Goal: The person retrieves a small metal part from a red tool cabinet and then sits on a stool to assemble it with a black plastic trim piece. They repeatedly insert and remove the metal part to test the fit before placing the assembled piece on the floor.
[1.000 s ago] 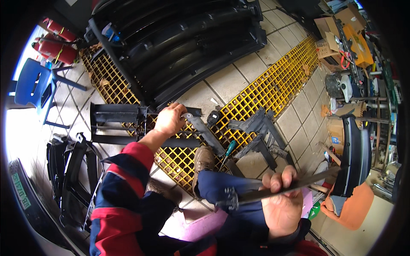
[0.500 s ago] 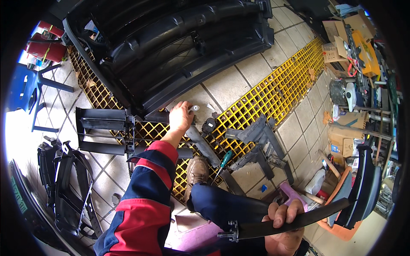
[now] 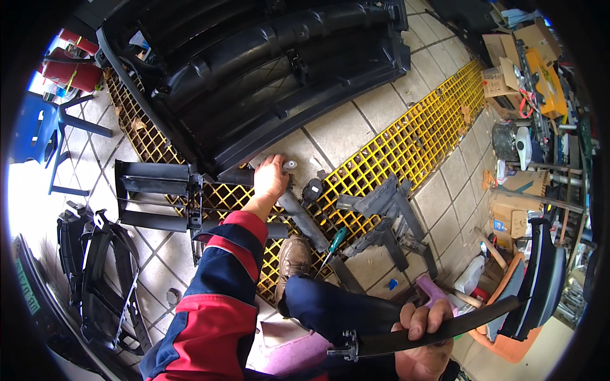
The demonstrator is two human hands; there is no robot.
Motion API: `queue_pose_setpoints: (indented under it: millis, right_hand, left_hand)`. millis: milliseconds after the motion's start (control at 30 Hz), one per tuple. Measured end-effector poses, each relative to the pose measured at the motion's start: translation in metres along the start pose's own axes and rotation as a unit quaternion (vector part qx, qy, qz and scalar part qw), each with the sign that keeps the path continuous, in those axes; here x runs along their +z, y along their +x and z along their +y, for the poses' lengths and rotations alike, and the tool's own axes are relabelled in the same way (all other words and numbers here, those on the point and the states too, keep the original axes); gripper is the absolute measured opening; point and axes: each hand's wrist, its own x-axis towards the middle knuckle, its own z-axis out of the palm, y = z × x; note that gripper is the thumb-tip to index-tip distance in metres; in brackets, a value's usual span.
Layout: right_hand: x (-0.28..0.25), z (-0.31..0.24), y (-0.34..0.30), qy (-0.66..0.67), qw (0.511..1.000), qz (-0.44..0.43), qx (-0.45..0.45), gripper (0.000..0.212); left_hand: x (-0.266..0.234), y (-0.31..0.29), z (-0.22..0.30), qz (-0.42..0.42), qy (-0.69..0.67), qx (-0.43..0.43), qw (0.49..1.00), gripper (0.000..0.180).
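Observation:
My right hand [image 3: 424,340] is closed round a long black plastic slat [image 3: 473,329]. A small metal-looking clip [image 3: 343,348] sits at its left end, and its right end meets an upright black plastic end piece [image 3: 539,286]. My left hand [image 3: 271,178] reaches down to the floor below the big black plastic panel [image 3: 254,89]. Its fingers are bent and closed beside a small grey part with a round hole [image 3: 290,165]; what they grip is hidden. A dark grey bar [image 3: 302,219] runs from near that hand toward my shoe [image 3: 293,263].
Yellow floor grating [image 3: 406,133] crosses the tiles. On it and around it lie a teal-handled screwdriver [image 3: 337,240], broken grey plastic pieces [image 3: 384,206] and a slatted black frame [image 3: 152,193]. Boxes [image 3: 502,82] crowd the right; a blue stool [image 3: 60,127] stands left.

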Motion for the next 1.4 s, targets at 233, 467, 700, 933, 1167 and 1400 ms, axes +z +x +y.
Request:
queue_pose_setpoints:
  millis: [233,467,700,933,1167,1400]
  right_hand:
    - [-0.010,0.012,-0.015,0.024,0.999,-0.008,-0.048,0.041]
    - [-0.014,0.023,-0.036,-0.019,0.990,-0.119,-0.073,0.043]
    - [0.006,0.034,-0.033,0.120,0.954,-0.276,-0.002,0.043]
    - [0.030,0.048,-0.012,-0.058,0.969,-0.234,-0.044,0.036]
    - [0.073,0.069,-0.015,-0.030,0.962,-0.268,0.036,0.037]
    - [0.100,0.084,-0.032,-0.063,0.971,-0.226,0.040,0.049]
  left_hand:
    - [-0.148,-0.068,0.003,-0.114,0.042,0.210,0.970,0.011]
    - [-0.388,-0.277,-0.094,-0.056,-0.267,-0.078,0.959,0.037]
    - [-0.300,-0.576,-0.271,0.191,-0.007,-0.418,0.888,0.020]
    - [-0.201,-0.581,-0.322,0.159,0.111,-0.430,0.882,0.052]
    - [-0.188,-0.495,-0.340,0.050,0.150,-0.366,0.917,0.071]
    - [-0.208,-0.473,-0.327,0.125,0.052,-0.399,0.907,0.048]
